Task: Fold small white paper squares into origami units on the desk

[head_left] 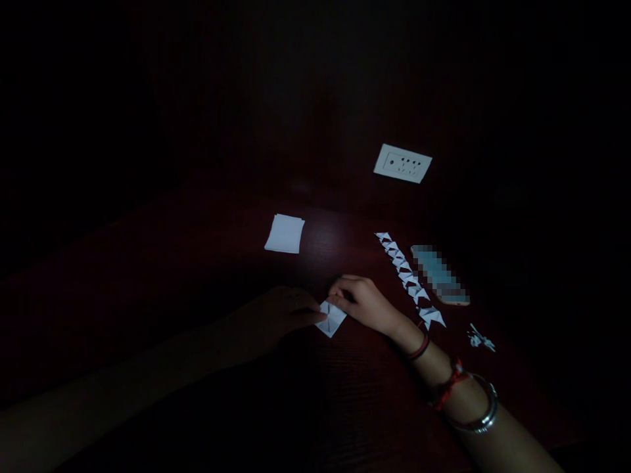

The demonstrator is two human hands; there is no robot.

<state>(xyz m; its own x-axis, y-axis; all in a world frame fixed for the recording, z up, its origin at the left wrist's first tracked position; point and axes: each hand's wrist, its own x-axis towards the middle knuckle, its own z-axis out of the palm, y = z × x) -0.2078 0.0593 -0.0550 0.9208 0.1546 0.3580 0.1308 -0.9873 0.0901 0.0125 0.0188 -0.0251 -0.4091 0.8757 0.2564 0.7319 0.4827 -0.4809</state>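
Dim room, dark grained wooden table (345, 394). The right hand (365, 302) clamps its fingers on a creased white paper square (331, 319); the left hand (280, 314) presses it, fingers unreadable in shadow.

Between the paper stack (284, 234) and the two hands there is a band of bare table (325, 259), open for passing. The left hand (276, 316) presses flat on the small folded paper (331, 320) and the right hand (365, 303) pinches its corner, so the middle is closed. On the right, a slanted row of folded pieces (409, 279) lies with a phone (440, 276) just beside it (almost no gap). Paper scraps (480, 339) lie near the right wrist. The far left is too dark to judge.
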